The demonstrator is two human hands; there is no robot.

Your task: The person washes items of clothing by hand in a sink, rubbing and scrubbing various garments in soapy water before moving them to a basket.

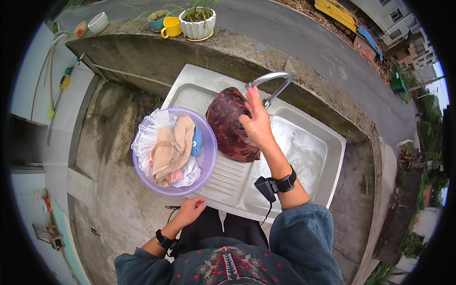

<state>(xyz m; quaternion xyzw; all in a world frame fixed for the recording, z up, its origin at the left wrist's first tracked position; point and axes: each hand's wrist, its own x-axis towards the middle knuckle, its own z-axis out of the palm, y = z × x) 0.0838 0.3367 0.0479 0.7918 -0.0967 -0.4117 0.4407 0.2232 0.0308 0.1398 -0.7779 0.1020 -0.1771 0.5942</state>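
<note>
My right hand (258,118) is raised beside the spout of the chrome faucet (278,76), its fingers stretched out and nothing held in them. Whether the fingertips touch the spout, I cannot tell. Under and beside that hand a wet, dark red patterned cloth (228,126) is spread over the left part of the pale sink (338,164). My left hand (192,209) is low by the sink's front edge, fingers curled in with nothing showing in them. Just beyond it a purple basin (212,164) holds a beige cloth (173,147), white lacy fabric (154,128) and a blue piece (196,141).
Foamy water (299,147) lies in the sink's right bowl. A low concrete wall (242,50) runs behind, carrying a white planter (197,26), a yellow mug (171,27) and other pots. A pipe (133,73) runs along the wall at left.
</note>
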